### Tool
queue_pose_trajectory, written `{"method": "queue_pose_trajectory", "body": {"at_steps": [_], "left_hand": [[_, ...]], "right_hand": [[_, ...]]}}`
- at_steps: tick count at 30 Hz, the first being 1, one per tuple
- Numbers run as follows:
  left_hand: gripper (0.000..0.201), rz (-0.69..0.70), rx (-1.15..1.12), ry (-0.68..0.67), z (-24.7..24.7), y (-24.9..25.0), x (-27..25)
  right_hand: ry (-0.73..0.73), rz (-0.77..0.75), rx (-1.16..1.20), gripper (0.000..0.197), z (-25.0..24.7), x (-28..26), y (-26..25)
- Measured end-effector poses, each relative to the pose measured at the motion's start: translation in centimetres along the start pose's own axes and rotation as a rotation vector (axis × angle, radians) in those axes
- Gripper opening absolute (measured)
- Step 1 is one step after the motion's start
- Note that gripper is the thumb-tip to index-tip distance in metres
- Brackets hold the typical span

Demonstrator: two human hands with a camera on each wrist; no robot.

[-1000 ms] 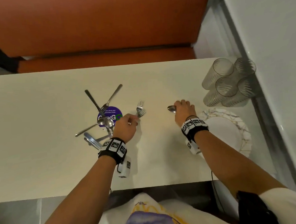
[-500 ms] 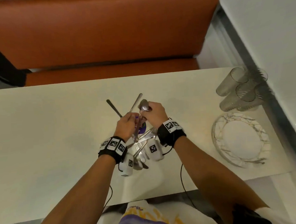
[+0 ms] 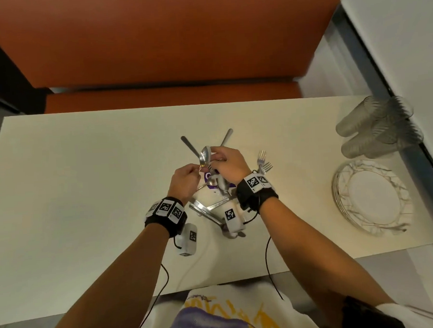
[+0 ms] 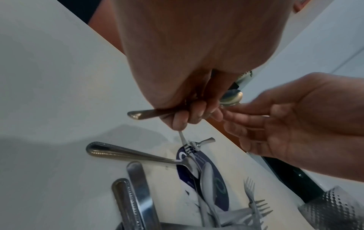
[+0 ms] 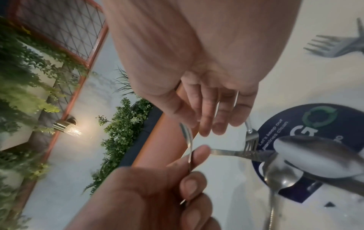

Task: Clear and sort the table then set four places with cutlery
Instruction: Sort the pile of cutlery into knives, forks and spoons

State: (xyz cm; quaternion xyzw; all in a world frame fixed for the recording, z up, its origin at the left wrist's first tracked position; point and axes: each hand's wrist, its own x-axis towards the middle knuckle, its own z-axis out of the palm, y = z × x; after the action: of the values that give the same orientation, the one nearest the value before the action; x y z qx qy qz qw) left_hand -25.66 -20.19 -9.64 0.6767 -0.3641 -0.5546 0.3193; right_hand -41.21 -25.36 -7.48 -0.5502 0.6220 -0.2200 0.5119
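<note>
Over the table's (image 3: 61, 197) middle, above the cutlery pile (image 3: 212, 204) and purple round sticker (image 3: 207, 177), both hands meet. The left hand (image 3: 185, 180) grips a spoon (image 3: 205, 155), bowl toward 12 o'clock. The left wrist view alone shows its fingers curled round the handle (image 4: 149, 114). The right hand (image 3: 229, 164) has fingers nearly straight, tips at the spoon's neck. Only the right wrist view shows a small fork (image 5: 251, 140) hanging under those fingers. Two forks (image 3: 263, 162) lie at 3 o'clock; glasses (image 3: 377, 133) and plates (image 3: 372, 195) crowd the right edge. Bare tabletop lies toward 9 o'clock.
</note>
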Motion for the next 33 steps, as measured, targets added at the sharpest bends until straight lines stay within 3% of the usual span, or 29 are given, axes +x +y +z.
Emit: {"method": "queue_pose_trajectory", "body": {"at_steps": [2,7,21,24,33], "left_hand": [[0.034,-0.017,0.010,0.032,-0.5,-0.1,-0.2],[0.027,-0.050,-0.075,0.066,-1.1,0.1,-0.7],[0.028,-0.080,-0.012,0.084,-0.5,0.0,-1.3],[0.028,-0.073,-0.024,0.085,-0.4,-0.4,-0.9],[0.026,0.015,-0.040,0.113,0.5,0.3,0.7]], "right_hand": [[0.026,0.016,-0.018,0.048,-0.9,0.0,0.4],[0.074,0.038,-0.296,0.036,-2.2,0.7,3.5],[-0.068,0.037,-0.606,0.019,-1.3,1.2,7.3],[-0.055,0.018,-0.598,0.007,-1.4,1.4,7.2],[0.159,-0.187,-0.309,0.005,-5.5,1.9,2.2]]}}
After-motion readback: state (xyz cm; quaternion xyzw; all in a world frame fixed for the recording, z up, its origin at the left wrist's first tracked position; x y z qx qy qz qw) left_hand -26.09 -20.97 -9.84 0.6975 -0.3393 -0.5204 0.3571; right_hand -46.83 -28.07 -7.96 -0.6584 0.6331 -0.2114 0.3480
